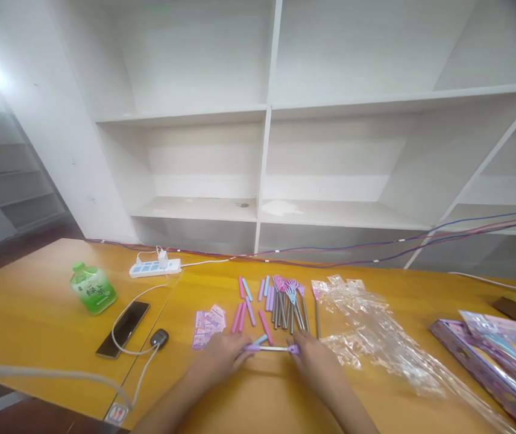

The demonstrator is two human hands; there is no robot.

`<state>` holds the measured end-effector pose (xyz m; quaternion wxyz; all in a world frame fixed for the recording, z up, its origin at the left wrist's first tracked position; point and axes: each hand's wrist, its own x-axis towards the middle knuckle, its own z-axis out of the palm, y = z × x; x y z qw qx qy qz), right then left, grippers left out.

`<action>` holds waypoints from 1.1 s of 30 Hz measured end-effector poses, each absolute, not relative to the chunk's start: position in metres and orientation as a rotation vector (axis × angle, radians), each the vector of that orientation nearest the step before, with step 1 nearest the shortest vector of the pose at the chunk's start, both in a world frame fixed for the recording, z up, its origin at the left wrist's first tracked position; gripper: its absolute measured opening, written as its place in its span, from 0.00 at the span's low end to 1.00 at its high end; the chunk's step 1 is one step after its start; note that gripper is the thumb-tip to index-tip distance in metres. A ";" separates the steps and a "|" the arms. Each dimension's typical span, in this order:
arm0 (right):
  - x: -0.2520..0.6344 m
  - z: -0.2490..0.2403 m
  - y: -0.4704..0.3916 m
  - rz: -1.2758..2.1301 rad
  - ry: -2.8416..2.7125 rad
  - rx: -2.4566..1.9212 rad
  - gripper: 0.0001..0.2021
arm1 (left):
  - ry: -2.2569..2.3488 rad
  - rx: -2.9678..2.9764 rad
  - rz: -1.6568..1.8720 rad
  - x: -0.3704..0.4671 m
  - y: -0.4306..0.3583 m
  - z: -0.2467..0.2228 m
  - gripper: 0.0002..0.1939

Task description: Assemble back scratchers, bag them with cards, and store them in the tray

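Observation:
A back scratcher (272,348) with a metal rod lies crosswise between my hands, near the front of the table. My left hand (222,352) is closed on its purple handle end. My right hand (314,357) grips the purple end at the other side. Just beyond them lie several loose pink, purple and blue handle tubes (242,316). Beside these is a pile of metal rods with small hand-shaped heads (291,295) in pink, purple and blue. Small purple printed cards (208,325) lie beyond my left hand.
Clear plastic bags (375,325) spread over the right side. A purple box (470,355) holding packaged items stands far right. On the left are a green bottle (93,289), a phone (125,328), a cable and a power strip (155,268). White shelves (262,157) rise behind the table.

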<state>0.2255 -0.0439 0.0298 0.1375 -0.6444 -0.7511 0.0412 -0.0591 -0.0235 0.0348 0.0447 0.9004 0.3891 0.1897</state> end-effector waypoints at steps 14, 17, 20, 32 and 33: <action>0.197 0.013 -0.060 0.023 -2.396 -1.679 0.10 | 1.153 2.859 0.232 -0.043 -0.043 0.043 0.08; 0.197 0.035 -0.056 0.042 -2.413 -1.734 0.10 | 1.130 2.890 0.266 -0.035 -0.036 0.054 0.11; 0.194 0.054 -0.053 0.005 -2.385 -1.772 0.11 | 1.093 2.903 0.289 -0.026 -0.028 0.062 0.12; 0.280 0.071 -0.053 -0.053 -2.379 -1.607 0.24 | 1.057 2.829 0.331 -0.099 0.012 0.086 0.10; 0.307 0.070 -0.057 -0.059 -2.350 -1.570 0.25 | 1.079 2.814 0.352 -0.119 0.012 0.089 0.09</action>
